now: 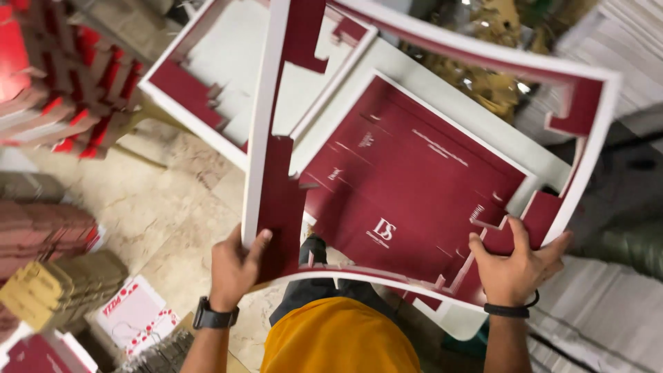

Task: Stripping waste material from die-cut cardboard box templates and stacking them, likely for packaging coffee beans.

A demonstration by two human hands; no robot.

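Observation:
I hold a large die-cut cardboard frame (273,159), dark red with white edges, its middle punched out. My left hand (235,266) grips its near left corner, thumb on top. My right hand (514,266) grips the near right corner, fingers spread under the edge. The frame bows upward toward me. Below it, seen through the opening, lies a dark red printed carton sheet (407,179) with white borders, on top of a stack of similar sheets (207,76).
Piles of folded red cartons (76,83) stand at the left, with brown and yellow stacks (55,283) lower left. White paper stacks (621,41) fill the right side. The floor (166,207) is beige stone tile. My yellow shirt (338,338) shows at the bottom.

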